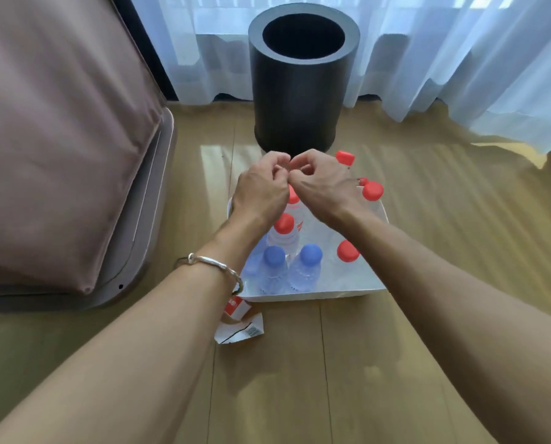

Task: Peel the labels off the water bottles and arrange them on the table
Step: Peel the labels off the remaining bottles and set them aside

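A white box [312, 294] on the wooden floor holds several clear water bottles, most with red caps [348, 250] and two with blue caps [275, 254]. One red-capped bottle [295, 219] still shows a red and white label. Both hands hover over the far side of the box. My left hand [261, 190] and my right hand [322, 184] have curled fingers, and their fingertips meet above the bottles. I see nothing between the fingers. Peeled labels [239, 331] lie on the floor in front of the box's left corner, one of them red [235, 307].
A tall black cylindrical bin [303, 81] stands open just beyond the box. A piece of furniture under a brown cover [59, 139] fills the left side. White curtains [460, 59] hang along the back and spread onto the floor at right.
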Available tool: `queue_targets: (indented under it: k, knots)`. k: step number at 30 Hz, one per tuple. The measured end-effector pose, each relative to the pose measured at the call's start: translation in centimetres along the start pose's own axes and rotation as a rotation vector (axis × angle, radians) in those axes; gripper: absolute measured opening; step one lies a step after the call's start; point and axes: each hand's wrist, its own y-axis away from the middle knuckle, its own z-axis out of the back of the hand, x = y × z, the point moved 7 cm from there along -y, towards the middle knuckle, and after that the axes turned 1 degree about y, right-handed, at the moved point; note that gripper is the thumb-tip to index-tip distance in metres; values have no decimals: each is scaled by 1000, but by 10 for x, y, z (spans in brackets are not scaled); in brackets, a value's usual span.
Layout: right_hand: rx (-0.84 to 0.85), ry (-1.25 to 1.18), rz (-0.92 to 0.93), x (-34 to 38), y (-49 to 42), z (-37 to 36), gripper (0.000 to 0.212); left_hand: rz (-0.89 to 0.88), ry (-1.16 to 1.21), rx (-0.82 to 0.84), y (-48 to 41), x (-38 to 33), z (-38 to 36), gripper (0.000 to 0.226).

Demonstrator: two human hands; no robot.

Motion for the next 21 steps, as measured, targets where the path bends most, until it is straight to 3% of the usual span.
queue_targets:
  k: [11, 16, 21]
  knots:
    - [-90, 258, -74, 45, -33, 74, 28, -179, 57, 84, -43, -46, 70, 34]
    - [32, 322, -150, 68, -40, 55, 24, -169, 90, 165, -36, -48, 95, 37]
    - [210, 394, -109, 59, -58, 17, 13, -94, 29, 179, -44, -27, 69, 36]
